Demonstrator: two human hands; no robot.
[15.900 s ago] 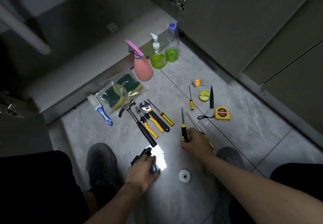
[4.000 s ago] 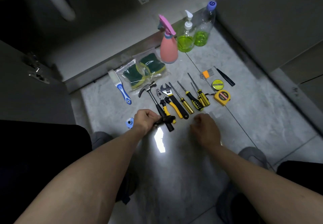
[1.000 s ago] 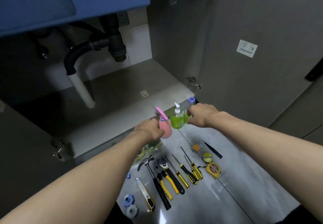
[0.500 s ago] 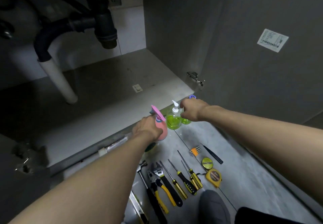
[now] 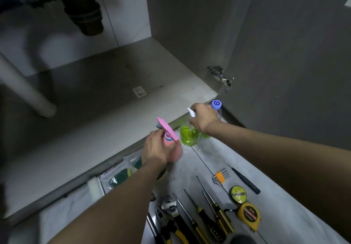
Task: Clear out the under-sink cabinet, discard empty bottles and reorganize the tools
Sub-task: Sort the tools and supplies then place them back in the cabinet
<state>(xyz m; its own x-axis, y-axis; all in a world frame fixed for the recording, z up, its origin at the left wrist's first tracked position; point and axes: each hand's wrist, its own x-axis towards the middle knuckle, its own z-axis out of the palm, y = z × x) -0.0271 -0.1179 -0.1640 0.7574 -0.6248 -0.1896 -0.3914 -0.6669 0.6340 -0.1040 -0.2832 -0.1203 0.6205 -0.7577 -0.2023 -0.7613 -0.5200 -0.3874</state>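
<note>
your left hand [image 5: 156,151] is curled round the neck of the pink sprayer [image 5: 171,139], which stands on the tile floor [image 5: 281,203] just in front of the cabinet [image 5: 106,91] lip. your right hand [image 5: 204,119] is wrapped over the top of the pump bottle [image 5: 190,134], the white nozzle poking out past your fingers; green liquid sits in its lower part. right behind that hand stands the clear bottle [image 5: 216,105] with a blue cap, touching or nearly touching the pump bottle; you cannot tell whether your fingers catch it too. all three bottles stand close together at the cabinet's right front corner, beside the open door [image 5: 294,63] and below its hinge [image 5: 220,75].

under your left forearm lies a bag of sponges [image 5: 121,175]. nearer you the tools lie in a row on the floor: wrench [image 5: 170,205], pliers [image 5: 174,228], screwdrivers [image 5: 209,203], then the tape measure [image 5: 248,214], a yellow-green tape roll [image 5: 238,194], hex keys [image 5: 220,176] and a black probe [image 5: 244,179] further right. inside the cabinet a dark drain pipe [image 5: 83,11] hangs above the shelf and a white pipe [image 5: 24,93] slants down to it.
</note>
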